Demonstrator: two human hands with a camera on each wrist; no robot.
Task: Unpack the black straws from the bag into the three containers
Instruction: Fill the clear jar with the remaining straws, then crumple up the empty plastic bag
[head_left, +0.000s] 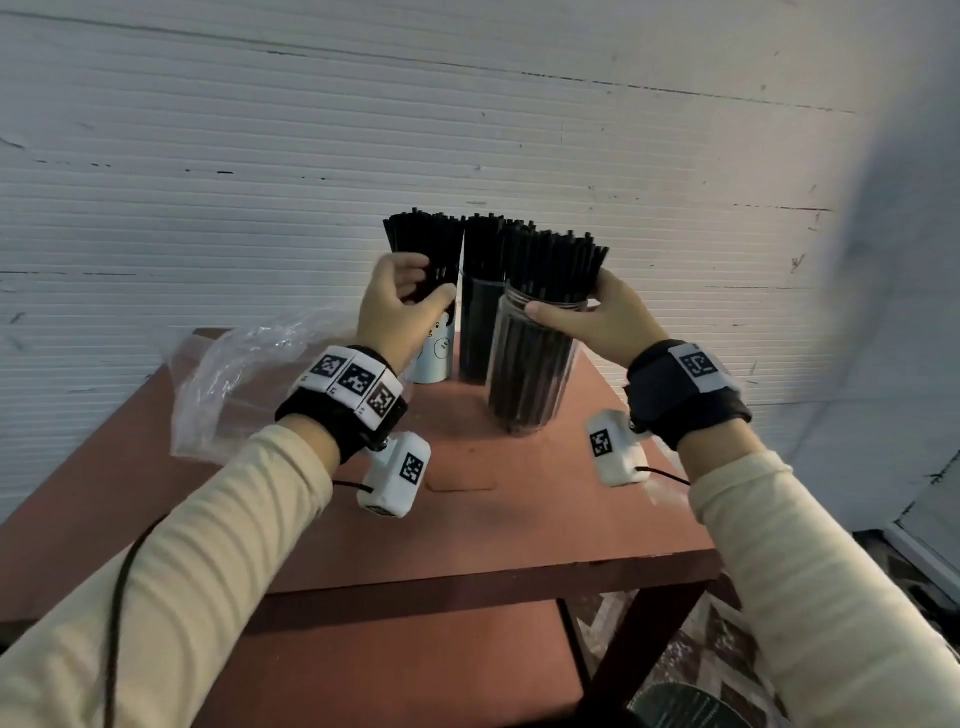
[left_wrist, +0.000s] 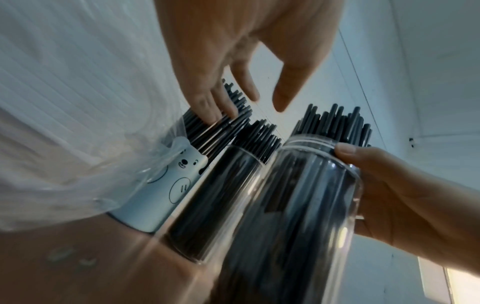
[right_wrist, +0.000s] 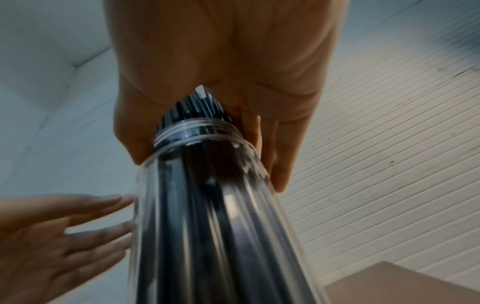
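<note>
Three containers packed with black straws stand at the back of the table. On the left is a pale blue bear-print cup (head_left: 434, 358) (left_wrist: 161, 189). A tall clear glass (head_left: 475, 332) (left_wrist: 221, 195) is in the middle. A wider clear jar (head_left: 530, 374) (right_wrist: 207, 205) is nearest on the right. My left hand (head_left: 426, 283) (left_wrist: 249, 98) reaches around the straws (head_left: 421, 234) that stick out of the blue cup. Its straight fingers touch them and its thumb is apart. My right hand (head_left: 587, 306) grips the clear jar at its threaded neck, thumb in front. The clear plastic bag (head_left: 234, 374) lies crumpled at the left.
The red-brown table (head_left: 467, 519) is small, with edges close on both sides and a lower shelf (head_left: 389, 665) under it. A white ribbed wall (head_left: 467, 130) rises right behind the containers. Cables run from the wrist cameras along my sleeves.
</note>
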